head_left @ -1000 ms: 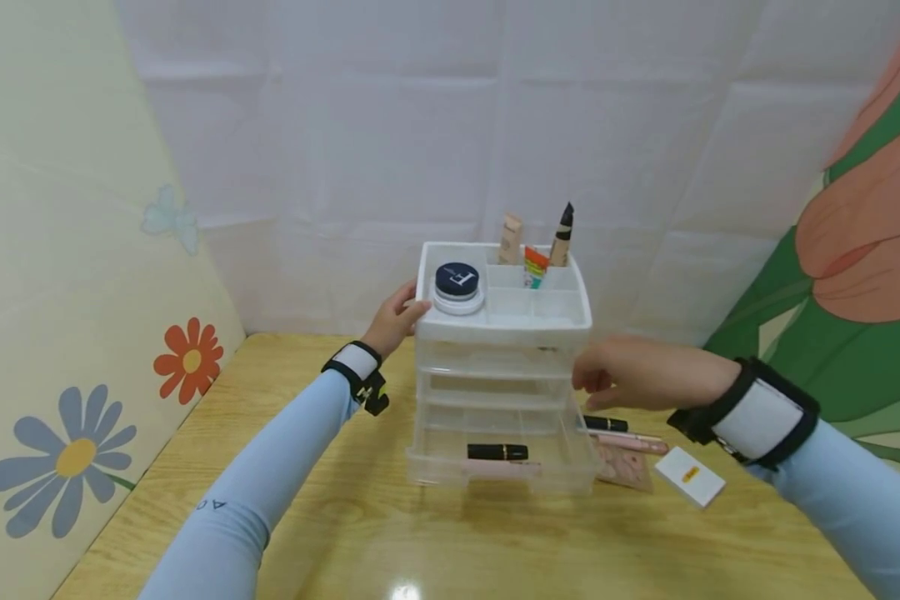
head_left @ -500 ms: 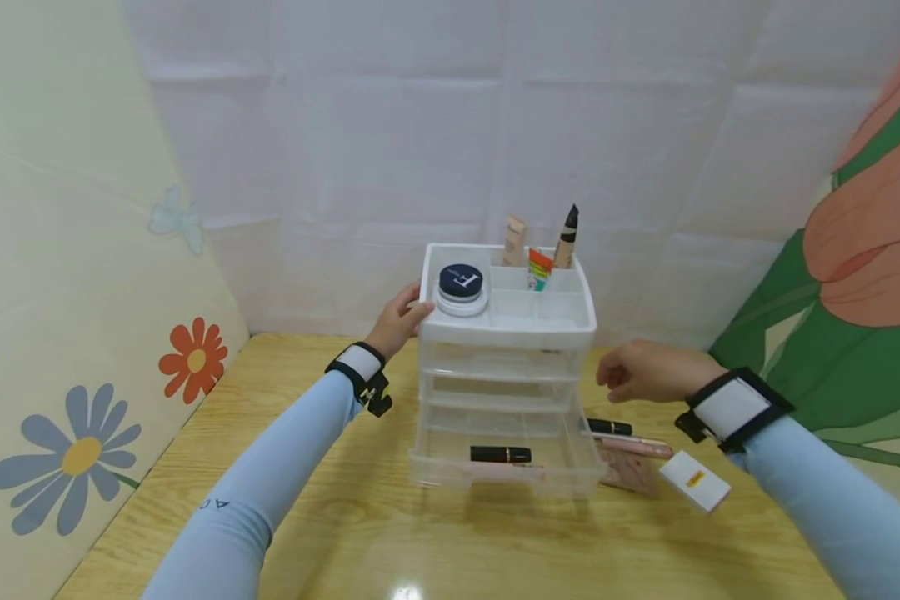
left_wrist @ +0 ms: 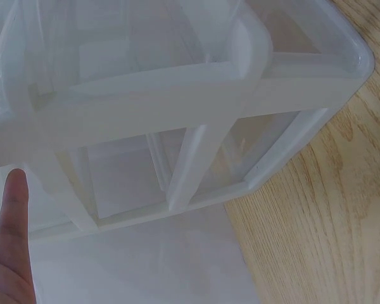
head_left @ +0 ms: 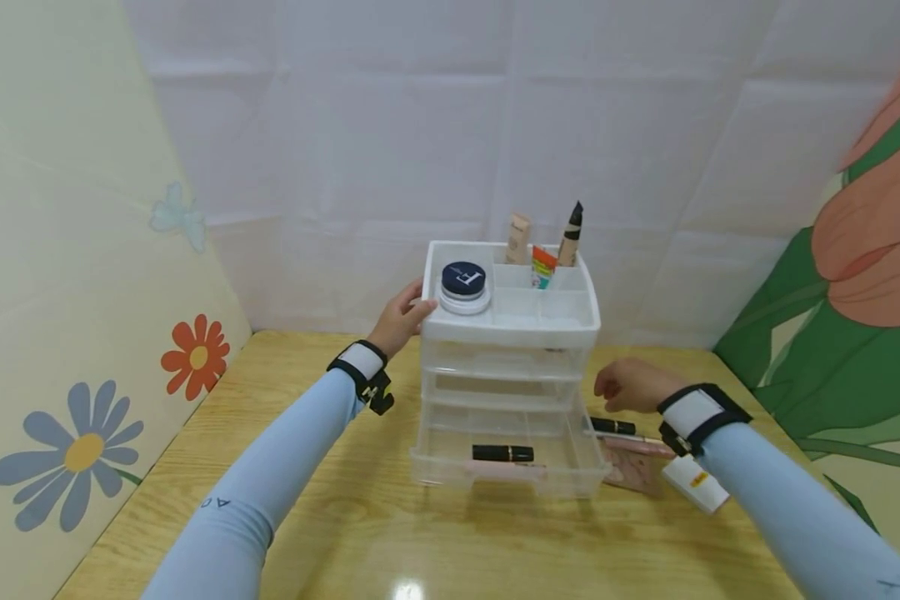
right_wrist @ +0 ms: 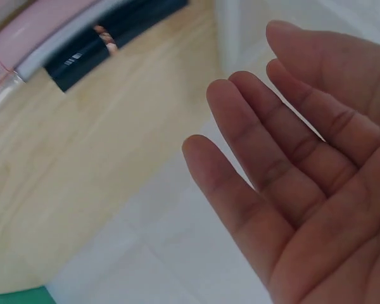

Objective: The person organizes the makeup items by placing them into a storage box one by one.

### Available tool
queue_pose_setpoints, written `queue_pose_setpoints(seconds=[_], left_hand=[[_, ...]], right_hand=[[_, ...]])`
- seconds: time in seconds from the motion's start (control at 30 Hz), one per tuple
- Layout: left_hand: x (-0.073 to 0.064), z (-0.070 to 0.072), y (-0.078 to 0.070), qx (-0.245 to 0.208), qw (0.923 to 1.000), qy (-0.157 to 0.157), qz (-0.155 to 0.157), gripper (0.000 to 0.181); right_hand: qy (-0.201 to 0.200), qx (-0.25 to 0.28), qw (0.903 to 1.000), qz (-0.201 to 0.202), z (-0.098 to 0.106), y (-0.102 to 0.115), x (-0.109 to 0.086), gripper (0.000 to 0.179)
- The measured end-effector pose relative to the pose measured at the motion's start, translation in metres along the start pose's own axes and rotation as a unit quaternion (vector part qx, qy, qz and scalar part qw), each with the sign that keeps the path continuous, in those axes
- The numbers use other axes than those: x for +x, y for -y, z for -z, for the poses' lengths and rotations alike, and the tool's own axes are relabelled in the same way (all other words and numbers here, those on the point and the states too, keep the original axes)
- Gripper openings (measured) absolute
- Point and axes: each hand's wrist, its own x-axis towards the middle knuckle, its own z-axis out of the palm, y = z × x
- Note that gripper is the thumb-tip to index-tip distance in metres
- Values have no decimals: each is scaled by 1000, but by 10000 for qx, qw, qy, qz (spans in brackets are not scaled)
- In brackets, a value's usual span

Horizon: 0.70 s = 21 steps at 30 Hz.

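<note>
A white plastic drawer organizer (head_left: 510,336) stands on the table, its clear bottom drawer (head_left: 438,473) pulled out. In that drawer lie a black tube (head_left: 502,453) and a pink slim item (head_left: 506,470). My left hand (head_left: 400,322) rests against the organizer's left side, thumb at the upper front corner; the left wrist view shows a straight finger (left_wrist: 14,215) along the frame. To the right of the organizer, my right hand (head_left: 636,385) hovers with loosely bent fingers and nothing in it. A black tube with a gold band (right_wrist: 82,57) lies near it.
On the organizer's top sit a dark-lidded jar (head_left: 463,281), a beige tube (head_left: 518,239), a small orange-and-green tube (head_left: 543,267) and a black-capped tube (head_left: 571,237). Right of the drawer lie a pink tube (head_left: 637,447), a pink flat packet (head_left: 632,473) and a white box (head_left: 694,483).
My right hand has drawn away from the organizer's right side, then lowered toward the items lying there. My left hand stays at the organizer. The view has shifted slightly.
</note>
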Motion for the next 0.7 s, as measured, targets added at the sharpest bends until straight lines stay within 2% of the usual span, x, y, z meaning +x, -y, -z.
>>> queue_pose_setpoints(seconds=[0.3, 0.57, 0.7], left_hand=[[1, 1, 1, 28, 10000, -18, -43, 56], [2, 0, 2, 51, 10000, -44, -42, 56], [2, 0, 3, 30, 10000, -18, -40, 57]], right_hand=[[27, -88, 9995, -287, -23, -15, 14, 14], [305, 44, 9959, -850, -34, -20, 21, 16], [357, 63, 9948, -949, -40, -25, 25, 17]])
